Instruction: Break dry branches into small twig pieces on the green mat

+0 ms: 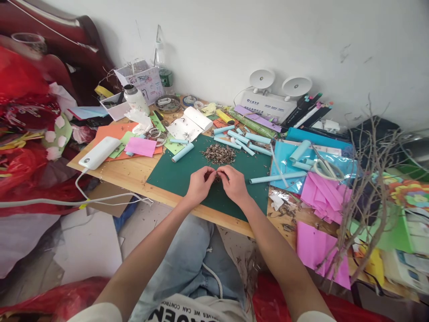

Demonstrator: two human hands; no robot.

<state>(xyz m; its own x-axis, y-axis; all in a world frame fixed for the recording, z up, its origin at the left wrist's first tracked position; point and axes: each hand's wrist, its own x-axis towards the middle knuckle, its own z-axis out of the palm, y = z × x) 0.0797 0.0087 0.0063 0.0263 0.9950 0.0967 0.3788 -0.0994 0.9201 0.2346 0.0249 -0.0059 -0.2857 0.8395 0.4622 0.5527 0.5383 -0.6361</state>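
Note:
My left hand (201,184) and my right hand (233,182) meet fingertip to fingertip over the dark green mat (174,172). Both are closed in a pinch. Something small and brown seems to be between or under the fingers, too small and hidden to name. Just beyond the fingertips lies a heap of short brown broken twig pieces (219,153). Several light blue paper tubes (238,136) lie loosely behind and to the right of the heap. One long blue tube (278,177) lies across the mat's right edge, and a short one (182,152) is to the left.
Scissors (326,170) rest on a blue plastic packet (284,156) at the right, near pink paper (321,192). Bare branches (362,201) stick up at the right edge. A white power bank (99,153) with a cable sits left. A white router (268,105) stands against the wall.

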